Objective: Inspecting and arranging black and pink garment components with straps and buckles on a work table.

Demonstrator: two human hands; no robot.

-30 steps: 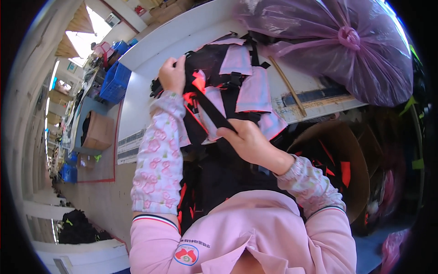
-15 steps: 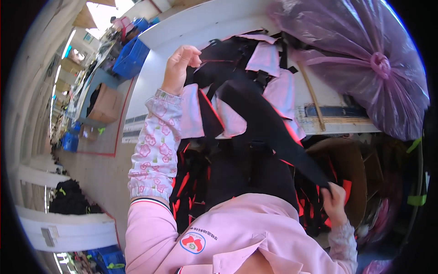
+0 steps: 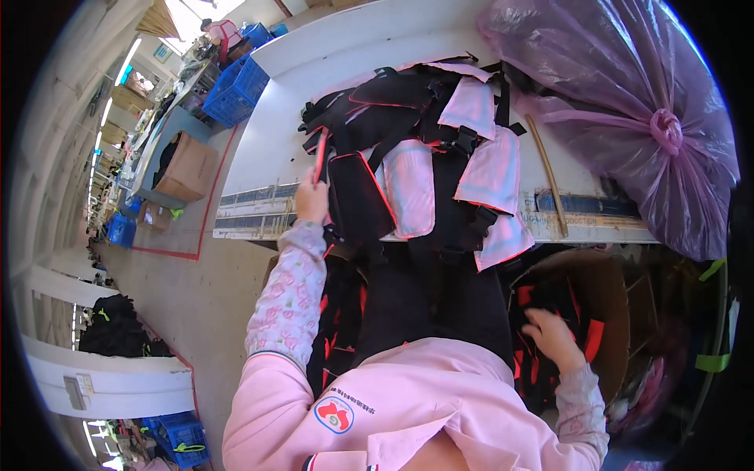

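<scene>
On the white table lies a pile of black straps and padded pieces with red edging (image 3: 357,192), pale pink-and-blue fabric panels (image 3: 409,188) and black plastic buckles (image 3: 465,141). At the pile's left side, near the front edge of the table, my left hand (image 3: 312,202) is closed on a narrow red-edged black strip (image 3: 320,157) that points away from me. My right hand (image 3: 553,339) is empty, with fingers apart, over black and red pieces (image 3: 550,302) in a brown carton (image 3: 616,294) below the table.
A large tied purple plastic bag (image 3: 628,102) covers the table's right end, next to a thin wooden stick (image 3: 547,177). Blue crates (image 3: 234,90) and a cardboard box (image 3: 185,166) stand to the left beyond the aisle. A person (image 3: 222,35) is far off at upper left.
My left hand has come down and toward me, and now grips the red-edged strip. My right hand has let go of the long black piece it was pulling to the right.
</scene>
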